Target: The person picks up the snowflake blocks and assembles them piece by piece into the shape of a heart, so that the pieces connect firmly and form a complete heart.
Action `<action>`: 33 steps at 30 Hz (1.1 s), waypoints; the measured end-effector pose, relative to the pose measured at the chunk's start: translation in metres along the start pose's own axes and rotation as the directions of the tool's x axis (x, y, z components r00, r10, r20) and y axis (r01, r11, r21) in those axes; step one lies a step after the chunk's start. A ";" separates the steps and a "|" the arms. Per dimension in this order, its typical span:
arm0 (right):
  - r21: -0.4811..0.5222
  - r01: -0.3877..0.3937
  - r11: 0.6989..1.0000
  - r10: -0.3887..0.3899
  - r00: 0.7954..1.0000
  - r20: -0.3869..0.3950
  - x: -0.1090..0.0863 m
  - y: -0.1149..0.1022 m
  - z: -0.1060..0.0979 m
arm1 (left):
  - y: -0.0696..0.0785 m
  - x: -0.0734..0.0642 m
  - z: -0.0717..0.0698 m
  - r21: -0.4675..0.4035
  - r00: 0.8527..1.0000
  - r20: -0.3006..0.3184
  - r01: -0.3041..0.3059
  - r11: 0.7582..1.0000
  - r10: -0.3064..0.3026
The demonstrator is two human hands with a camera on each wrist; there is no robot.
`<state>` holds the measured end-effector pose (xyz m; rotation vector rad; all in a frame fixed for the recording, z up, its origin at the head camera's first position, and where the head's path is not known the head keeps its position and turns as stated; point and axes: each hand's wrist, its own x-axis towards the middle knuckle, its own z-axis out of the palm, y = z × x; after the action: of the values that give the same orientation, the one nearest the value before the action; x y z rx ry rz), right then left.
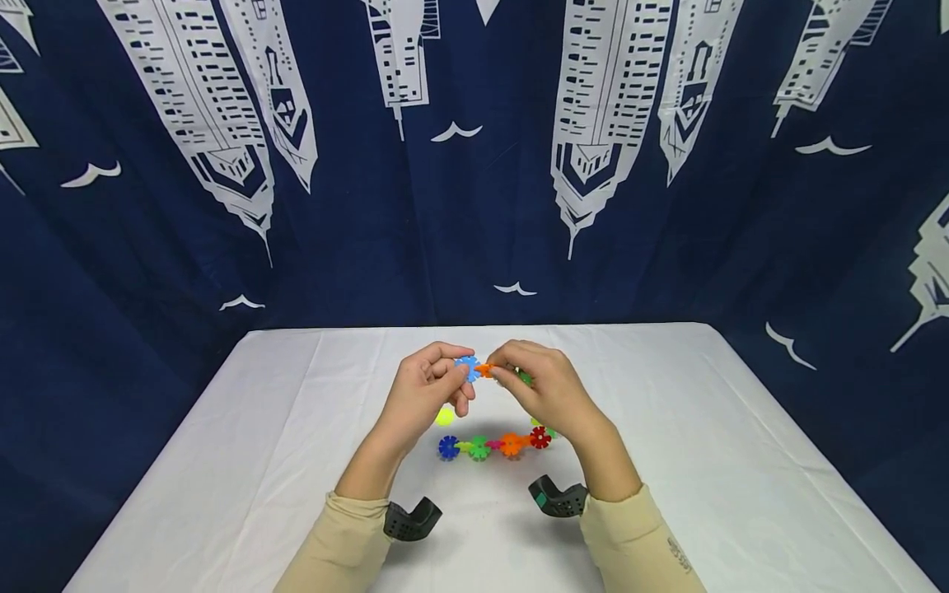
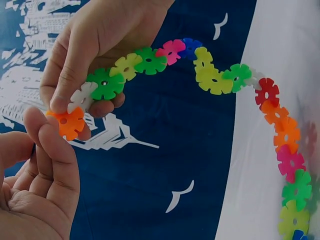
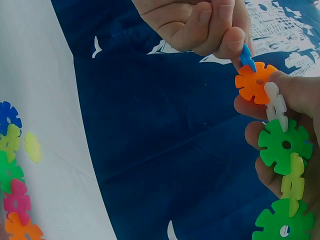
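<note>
Above the table my left hand (image 1: 423, 391) pinches a light blue notched plastic disc (image 1: 469, 367) between thumb and fingers. Opposite it, my right hand (image 1: 552, 387) grips an orange notched disc (image 2: 66, 123), the end piece of a chain of interlocking discs (image 2: 215, 81). In the right wrist view the blue disc's edge meets the orange disc's rim; how deeply they are joined cannot be told. White, green and yellow discs follow along the right fingers. From there the chain sags down to the table, where its far part lies, ending in a dark blue disc (image 1: 448, 448).
A loose yellow disc (image 3: 32, 147) lies on the white tablecloth (image 1: 296, 461) beside the chain's dark blue end. Behind the table hangs a navy curtain (image 1: 474, 214) with white building prints. Black wrist-worn devices (image 1: 412, 520) sit at both sleeves.
</note>
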<state>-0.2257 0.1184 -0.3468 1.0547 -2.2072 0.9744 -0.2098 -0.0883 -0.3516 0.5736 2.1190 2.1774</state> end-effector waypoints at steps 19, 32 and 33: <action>0.062 -0.161 0.985 0.155 0.983 0.094 0.000 -0.005 0.004 | -0.006 0.002 0.002 0.013 0.999 0.047 -0.022 1.000 0.021; 0.083 -0.145 0.986 0.139 0.988 0.068 -0.001 -0.003 -0.001 | -0.016 0.008 -0.018 0.133 1.000 0.014 -0.014 0.991 0.012; 0.088 -0.141 0.986 0.136 0.988 0.067 -0.001 -0.002 -0.001 | -0.019 0.010 -0.020 0.153 1.000 0.004 -0.007 0.988 0.007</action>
<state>-0.2232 0.1184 -0.3458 0.9936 -2.3308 1.1283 -0.2288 -0.1039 -0.3675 0.5946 2.3004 2.0271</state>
